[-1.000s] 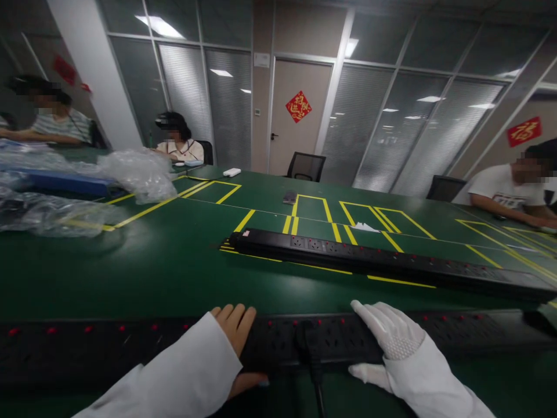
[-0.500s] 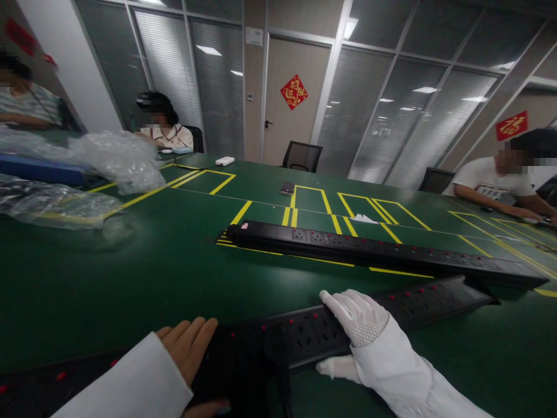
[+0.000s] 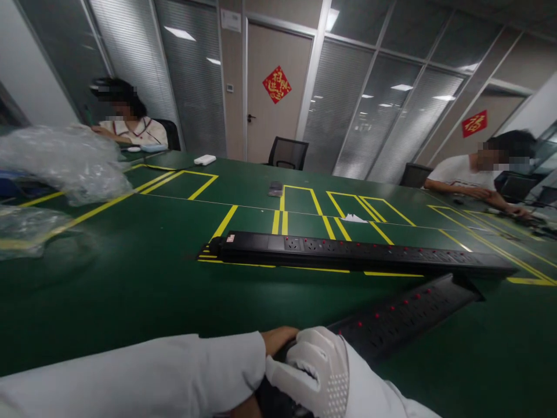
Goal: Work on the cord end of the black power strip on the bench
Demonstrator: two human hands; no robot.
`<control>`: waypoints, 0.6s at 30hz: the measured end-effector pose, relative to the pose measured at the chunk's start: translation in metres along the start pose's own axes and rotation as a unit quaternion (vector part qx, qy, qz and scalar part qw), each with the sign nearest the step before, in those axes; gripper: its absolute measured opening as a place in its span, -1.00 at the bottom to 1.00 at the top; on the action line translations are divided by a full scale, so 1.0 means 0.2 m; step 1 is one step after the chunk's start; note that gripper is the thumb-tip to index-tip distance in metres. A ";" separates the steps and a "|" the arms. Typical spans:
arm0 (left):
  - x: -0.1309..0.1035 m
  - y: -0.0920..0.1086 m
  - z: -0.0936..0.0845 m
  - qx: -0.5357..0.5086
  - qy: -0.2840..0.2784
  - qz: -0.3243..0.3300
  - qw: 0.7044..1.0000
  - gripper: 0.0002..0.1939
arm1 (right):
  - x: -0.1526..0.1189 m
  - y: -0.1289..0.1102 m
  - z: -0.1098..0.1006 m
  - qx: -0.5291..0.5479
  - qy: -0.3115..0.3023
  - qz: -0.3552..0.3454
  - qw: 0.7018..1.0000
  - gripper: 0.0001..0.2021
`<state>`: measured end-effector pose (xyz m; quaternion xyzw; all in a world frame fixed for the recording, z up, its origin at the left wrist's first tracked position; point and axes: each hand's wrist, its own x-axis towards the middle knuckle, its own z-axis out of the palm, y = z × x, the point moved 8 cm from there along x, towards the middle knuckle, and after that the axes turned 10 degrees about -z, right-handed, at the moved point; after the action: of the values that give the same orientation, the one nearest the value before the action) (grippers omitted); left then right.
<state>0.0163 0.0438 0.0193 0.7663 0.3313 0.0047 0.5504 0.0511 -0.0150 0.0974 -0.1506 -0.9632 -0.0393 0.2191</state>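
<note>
The near strip [image 3: 394,325] slants over the table [image 3: 130,296], close to the far strip [image 3: 361,252]. The right hand [image 3: 319,368] curls its fingers in front of the left hand [image 3: 279,340]; I cannot tell what either holds. Slow moves should keep the strips from bumping.

left sleeve [image 3: 143,371]: long, white | right sleeve [image 3: 369,386]: white | right glove [image 3: 319,363]: white, dot-textured | left hand [image 3: 277,340]: bare

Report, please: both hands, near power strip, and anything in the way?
Gloved right hand overlapping left hand, grip unclear. Near power strip slanted. Far power strip just beyond its far end.
</note>
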 end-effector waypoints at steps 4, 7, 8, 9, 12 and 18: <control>-0.04 0.05 -0.01 -0.096 -0.060 0.064 0.992 0.04 | 0.02 -0.06 -0.03 0.003 0.005 0.001 1.000 -0.68; -0.13 0.06 0.00 -0.114 -0.126 0.079 0.982 0.13 | 0.00 -0.09 0.01 -0.012 0.025 0.018 0.999 -0.64; -0.16 0.06 0.00 -0.143 -0.147 0.072 0.976 0.16 | -0.02 -0.09 0.02 -0.019 0.033 0.024 0.999 -0.61; -0.18 0.05 -0.02 -0.185 -0.129 0.066 0.972 0.15 | -0.03 -0.09 0.04 -0.028 0.041 0.031 0.998 -0.58; -0.22 0.06 -0.02 -0.215 -0.126 0.067 0.966 0.09 | -0.08 -0.09 0.07 -0.053 0.061 0.054 0.995 -0.50; -0.28 0.06 -0.01 -0.227 -0.161 0.092 0.956 -0.04 | -0.07 -0.10 0.06 -0.074 0.069 0.073 0.992 -0.56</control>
<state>-0.0220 0.0151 0.0503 0.6387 0.1565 0.0070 0.7533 0.0522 -0.0359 0.0800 -0.2329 -0.9266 -0.1043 0.2761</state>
